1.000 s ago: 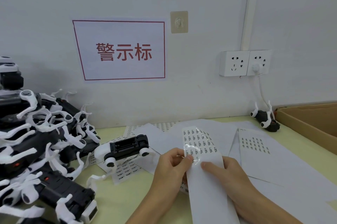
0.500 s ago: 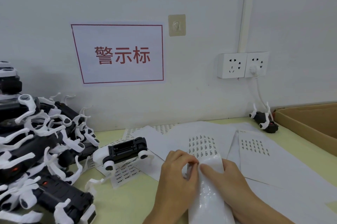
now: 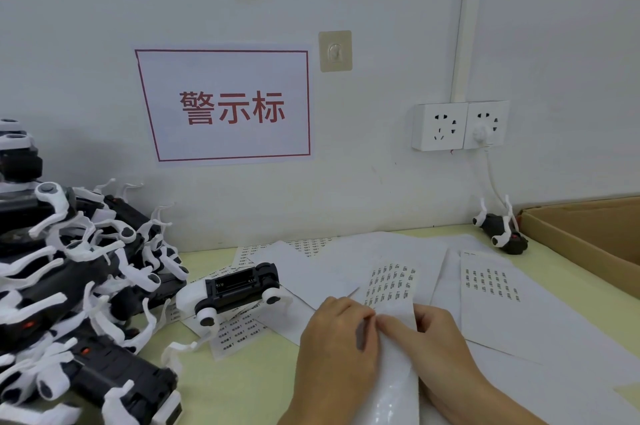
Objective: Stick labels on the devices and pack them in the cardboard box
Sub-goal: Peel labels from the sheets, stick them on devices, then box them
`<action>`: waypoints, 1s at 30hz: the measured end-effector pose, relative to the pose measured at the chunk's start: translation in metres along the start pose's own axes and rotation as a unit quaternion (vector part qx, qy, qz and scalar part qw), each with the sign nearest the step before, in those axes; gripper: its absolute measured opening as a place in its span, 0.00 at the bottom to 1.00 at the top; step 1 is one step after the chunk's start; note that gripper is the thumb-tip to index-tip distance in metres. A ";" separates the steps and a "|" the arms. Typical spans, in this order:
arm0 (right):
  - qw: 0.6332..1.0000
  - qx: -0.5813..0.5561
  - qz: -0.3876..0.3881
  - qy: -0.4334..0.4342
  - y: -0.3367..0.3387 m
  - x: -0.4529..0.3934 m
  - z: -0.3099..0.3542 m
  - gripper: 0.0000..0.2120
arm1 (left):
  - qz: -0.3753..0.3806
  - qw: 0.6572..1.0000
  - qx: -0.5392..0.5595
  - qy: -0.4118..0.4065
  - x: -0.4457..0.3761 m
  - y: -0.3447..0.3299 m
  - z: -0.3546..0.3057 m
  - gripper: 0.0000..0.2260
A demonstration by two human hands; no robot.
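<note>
My left hand (image 3: 337, 348) and right hand (image 3: 441, 352) both pinch the label strip (image 3: 391, 289) (its printed end points away from me) over the paper sheets (image 3: 519, 331). One device (image 3: 239, 289) lies just left of them, beside the pile of devices (image 3: 69, 286). The cardboard box (image 3: 595, 237) sits far right.

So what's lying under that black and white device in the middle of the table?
The device sits on label sheets printed with small text, spread over the yellow-green table. Whatever lies directly beneath its body is covered.
</note>
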State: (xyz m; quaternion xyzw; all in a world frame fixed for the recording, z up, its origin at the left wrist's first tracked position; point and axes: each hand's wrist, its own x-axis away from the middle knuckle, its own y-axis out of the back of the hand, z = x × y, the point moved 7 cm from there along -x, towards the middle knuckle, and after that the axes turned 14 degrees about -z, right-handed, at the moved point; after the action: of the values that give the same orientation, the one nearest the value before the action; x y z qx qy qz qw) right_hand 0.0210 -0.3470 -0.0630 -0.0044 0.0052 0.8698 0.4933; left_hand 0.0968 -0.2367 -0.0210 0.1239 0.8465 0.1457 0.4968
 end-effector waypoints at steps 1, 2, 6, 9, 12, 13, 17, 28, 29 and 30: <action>1.000 0.006 0.003 0.005 0.000 0.000 0.000 0.07 | 0.004 1.000 -0.009 -0.004 -0.001 0.000 0.000 0.09; 1.000 0.013 0.007 0.010 -0.001 -0.001 0.000 0.07 | 0.006 1.000 -0.020 -0.014 -0.001 -0.001 0.001 0.06; 0.998 0.045 0.019 0.033 -0.002 -0.001 0.000 0.07 | 0.025 0.998 -0.046 -0.038 -0.002 -0.003 0.002 0.04; 0.997 0.061 0.020 0.047 -0.003 -0.001 0.001 0.07 | 0.020 0.999 -0.037 -0.033 -0.002 -0.002 0.003 0.03; 0.996 0.061 0.019 0.055 -0.004 -0.001 0.002 0.08 | 0.018 1.000 -0.020 -0.011 0.000 -0.003 0.005 0.05; 0.996 0.059 0.021 0.059 -0.004 -0.001 0.003 0.09 | 0.020 1.000 -0.014 -0.004 0.000 -0.003 0.006 0.06; 0.996 0.053 0.022 0.069 -0.005 0.000 0.005 0.11 | 0.020 0.999 0.026 0.036 -0.002 -0.003 0.011 0.03; 0.999 0.001 0.034 0.008 -0.003 -0.005 -0.006 0.10 | 0.051 0.981 0.104 0.157 -0.002 -0.011 0.030 0.10; 0.999 0.003 0.034 0.006 -0.004 -0.005 -0.007 0.11 | 0.049 0.979 0.107 0.169 -0.003 -0.011 0.032 0.09; 0.999 0.006 0.034 0.008 -0.004 -0.005 -0.008 0.11 | 0.046 0.977 0.110 0.176 -0.003 -0.011 0.033 0.09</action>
State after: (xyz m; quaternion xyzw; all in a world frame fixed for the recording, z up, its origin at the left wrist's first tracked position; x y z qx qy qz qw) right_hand 0.0267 -0.3497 -0.0705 -0.0084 0.0142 0.8862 0.4630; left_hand 0.1264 -0.2438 -0.0382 0.1891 0.9250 0.0944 0.3157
